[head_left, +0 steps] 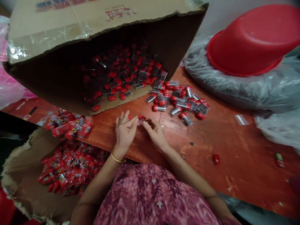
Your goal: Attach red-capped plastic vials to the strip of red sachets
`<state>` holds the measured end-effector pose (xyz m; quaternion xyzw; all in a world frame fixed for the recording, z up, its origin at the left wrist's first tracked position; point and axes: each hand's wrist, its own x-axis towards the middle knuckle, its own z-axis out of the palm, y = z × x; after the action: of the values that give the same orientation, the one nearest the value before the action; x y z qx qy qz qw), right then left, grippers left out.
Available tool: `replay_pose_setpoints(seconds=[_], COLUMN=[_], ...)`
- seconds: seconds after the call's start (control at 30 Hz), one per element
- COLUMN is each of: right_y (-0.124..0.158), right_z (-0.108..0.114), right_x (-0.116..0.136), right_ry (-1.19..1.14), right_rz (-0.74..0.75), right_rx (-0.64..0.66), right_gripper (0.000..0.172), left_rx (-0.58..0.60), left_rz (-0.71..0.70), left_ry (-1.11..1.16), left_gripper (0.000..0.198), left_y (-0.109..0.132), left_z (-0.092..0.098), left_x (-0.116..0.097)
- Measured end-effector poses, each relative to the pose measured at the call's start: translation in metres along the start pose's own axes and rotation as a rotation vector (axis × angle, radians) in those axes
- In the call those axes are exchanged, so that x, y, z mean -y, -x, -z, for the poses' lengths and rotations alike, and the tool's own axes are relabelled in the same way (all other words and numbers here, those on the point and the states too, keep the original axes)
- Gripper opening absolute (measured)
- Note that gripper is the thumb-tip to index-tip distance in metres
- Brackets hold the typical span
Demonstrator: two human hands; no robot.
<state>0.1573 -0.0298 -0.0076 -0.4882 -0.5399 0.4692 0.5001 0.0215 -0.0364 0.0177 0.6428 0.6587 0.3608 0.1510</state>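
Note:
Over the red-brown table (225, 134), my left hand (125, 131) and my right hand (156, 134) meet close together in front of me. Thumb and forefinger of each are pinched on a small red and clear plastic packet (141, 118), mostly covered by the fingers. The other left fingers are raised. Just beyond my right hand lies a loose pile of small red-capped items in clear wrap (182, 104). More of them spill from a large cardboard box (122, 20) lying on its side.
Red printed packets (72, 125) lie at the table's left edge, above an open carton (25, 175) holding many more. At back right, an upturned red tub (253, 40) rests on a plastic-wrapped bundle (225, 84). A single red piece (216, 159) lies on the right.

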Motion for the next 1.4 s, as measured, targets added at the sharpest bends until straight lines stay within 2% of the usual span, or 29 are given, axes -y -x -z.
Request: replay_pose_setpoints(seconds=[0.1, 0.2, 0.3, 0.37, 0.4, 0.53, 0.63, 0.73, 0.87, 0.97, 1.03, 1.13, 1.23, 1.3, 1.4], right_y=[-0.005, -0.003, -0.001, 0.0, 0.0, 0.005, 0.006, 0.003, -0.006, -0.01, -0.009, -0.004, 0.005, 0.014, 0.027], right_z=[-0.005, 0.002, 0.011, 0.014, 0.015, 0.009, 0.005, 0.015, 0.058, 0.089, 0.097, 0.093, 0.086, 0.083, 0.079], right_x=[0.005, 0.005, 0.006, 0.006, 0.007, 0.007, 0.006, 0.003, 0.001, -0.002, -0.005, -0.01, -0.016, -0.018, -0.018], right_ry=[-0.137, -0.061, 0.035, 0.058, 0.065, 0.125, 0.182, 0.254, 0.502, 0.793, 0.909, 0.997, 0.883, 0.629, 0.17], right_rz=[-0.038, -0.028, 0.021, 0.048, 0.06, 0.132, 0.153, 0.181, 0.256, 0.344, 0.363, 0.333, 0.275, 0.179, -0.041], right_rx=[-0.003, -0.065, -0.119, -0.128, -0.127, -0.108, -0.099, -0.041, 0.069, 0.334, 0.462, 0.425, 0.319, 0.273, 0.204], right_gripper=[0.026, 0.029, 0.033, 0.031, 0.03, 0.031, 0.038, 0.035, 0.032, 0.04, 0.044, 0.035, 0.031, 0.036, 0.041], left_rx=[0.019, 0.036, 0.196, 0.296, 0.298, 0.174, 0.195, 0.19, 0.085, 0.081, 0.117, 0.16, 0.181, 0.184, 0.187], left_rz=[-0.003, 0.135, 0.287, 0.315, 0.326, 0.435, 0.558, 0.732, 0.835, 0.861, 0.87, 0.881, 0.901, 0.903, 0.897], left_ry=[0.082, 0.148, 0.257, 0.39, 0.452, 0.65, 0.91, 1.096, 1.125, 1.099, 1.07, 1.061, 1.081, 1.086, 1.091], left_gripper=[0.031, 0.039, 0.038, 0.039, 0.038, 0.033, 0.031, 0.034, 0.031, 0.032, 0.032, 0.036, 0.041, 0.044, 0.046], left_y=[0.005, 0.009, 0.012, 0.014, 0.014, 0.013, 0.01, 0.005, -0.005, -0.009, -0.009, -0.007, -0.005, -0.005, -0.004], left_z=[-0.002, -0.001, -0.001, -0.003, -0.006, -0.018, -0.023, -0.021, -0.01, -0.005, -0.005, -0.007, -0.007, -0.006, -0.006], left_x=[-0.009, -0.011, -0.011, -0.013, -0.014, -0.023, -0.029, -0.032, -0.026, -0.021, -0.02, -0.019, -0.018, -0.016, -0.016])
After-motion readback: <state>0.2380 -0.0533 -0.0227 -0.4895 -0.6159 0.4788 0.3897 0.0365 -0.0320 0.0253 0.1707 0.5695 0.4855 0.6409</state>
